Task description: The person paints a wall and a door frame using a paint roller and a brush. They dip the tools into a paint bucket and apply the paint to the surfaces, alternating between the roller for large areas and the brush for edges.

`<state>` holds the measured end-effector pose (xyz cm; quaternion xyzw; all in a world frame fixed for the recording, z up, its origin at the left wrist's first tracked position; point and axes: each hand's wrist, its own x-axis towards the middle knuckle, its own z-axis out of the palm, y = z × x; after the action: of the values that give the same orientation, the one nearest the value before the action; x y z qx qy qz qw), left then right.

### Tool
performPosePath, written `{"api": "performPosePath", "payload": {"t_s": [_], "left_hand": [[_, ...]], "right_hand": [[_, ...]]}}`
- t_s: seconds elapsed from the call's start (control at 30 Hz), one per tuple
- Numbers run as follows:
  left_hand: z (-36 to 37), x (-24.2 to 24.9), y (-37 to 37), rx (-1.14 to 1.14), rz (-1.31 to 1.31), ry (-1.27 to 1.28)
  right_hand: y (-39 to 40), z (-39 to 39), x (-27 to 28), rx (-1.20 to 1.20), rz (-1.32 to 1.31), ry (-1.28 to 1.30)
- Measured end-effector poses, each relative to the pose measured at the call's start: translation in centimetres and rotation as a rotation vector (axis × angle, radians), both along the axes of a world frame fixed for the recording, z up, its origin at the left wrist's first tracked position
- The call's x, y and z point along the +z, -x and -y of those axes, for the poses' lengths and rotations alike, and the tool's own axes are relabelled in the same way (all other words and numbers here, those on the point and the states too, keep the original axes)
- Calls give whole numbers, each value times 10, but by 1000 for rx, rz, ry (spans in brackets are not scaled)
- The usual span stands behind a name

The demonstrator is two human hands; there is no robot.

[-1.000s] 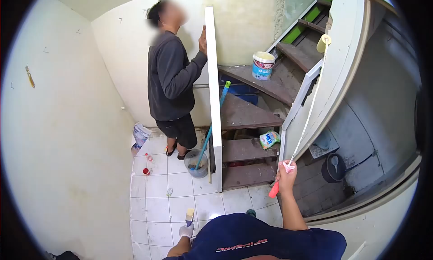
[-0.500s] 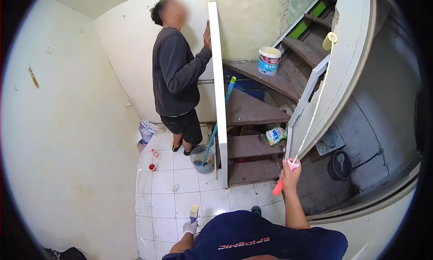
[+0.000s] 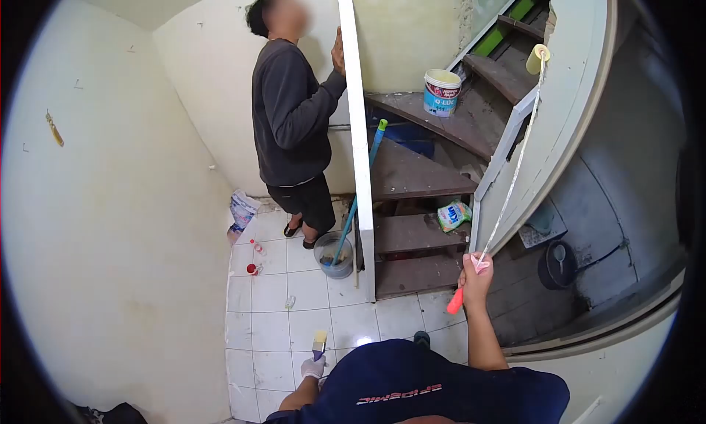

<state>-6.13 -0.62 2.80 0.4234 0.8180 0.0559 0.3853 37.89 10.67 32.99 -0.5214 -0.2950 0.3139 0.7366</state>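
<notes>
My gloved left hand (image 3: 312, 367) is closed around the handle of a paintbrush (image 3: 319, 343), bristles pointing up, low over the floor tiles. On the other side, my bare right hand (image 3: 476, 277) grips a long-handled paint roller (image 3: 537, 59). Its red grip end sticks out below my fist, and a thin pale rod runs up to the yellowish roller head. That head lies against or just in front of the pale wall panel (image 3: 581, 71) beside the stairs. A paint bucket (image 3: 442, 93) stands on a stair step.
Another person (image 3: 294, 115) stands behind an upright white panel edge (image 3: 356, 144), one hand on it. A clear bucket (image 3: 334, 256) holds a blue pole. A detergent packet (image 3: 454, 216) lies on the dark stairs (image 3: 419, 236). A dark basin (image 3: 557, 266) sits in the room at right.
The view has shifted slightly, so the surroundings sit a little higher and to the right. Both hands keep their grips, with little visible movement of the roller or paintbrush.
</notes>
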Motion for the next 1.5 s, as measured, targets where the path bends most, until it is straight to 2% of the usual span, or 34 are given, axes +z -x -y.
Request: {"api": "performPosePath", "payload": {"t_s": [0.07, 0.1, 0.17, 0.33, 0.57, 0.77, 0.97, 1.13, 1.5], "left_hand": [[-1, -3, 1, 3, -13, 7], [-2, 13, -3, -18, 1, -6], [-2, -2, 1, -15, -7, -1], [-3, 6, -1, -30, 2, 0], [-2, -13, 4, -24, 0, 26], [0, 2, -3, 10, -2, 9], [3, -11, 1, -60, -14, 15], [2, 22, -7, -39, 21, -11], [6, -1, -1, -22, -4, 16]], "right_hand": [[0, 0, 0, 5, -5, 15], [1, -1, 1, -2, -11, 12], [-3, -1, -4, 13, -3, 18], [-3, 0, -4, 30, 17, 9], [0, -1, 1, 2, -22, 5], [-2, 0, -1, -4, -22, 26], [-2, 2, -3, -5, -17, 35], [-4, 3, -7, 13, -2, 13], [-1, 8, -4, -7, -18, 5]]}}
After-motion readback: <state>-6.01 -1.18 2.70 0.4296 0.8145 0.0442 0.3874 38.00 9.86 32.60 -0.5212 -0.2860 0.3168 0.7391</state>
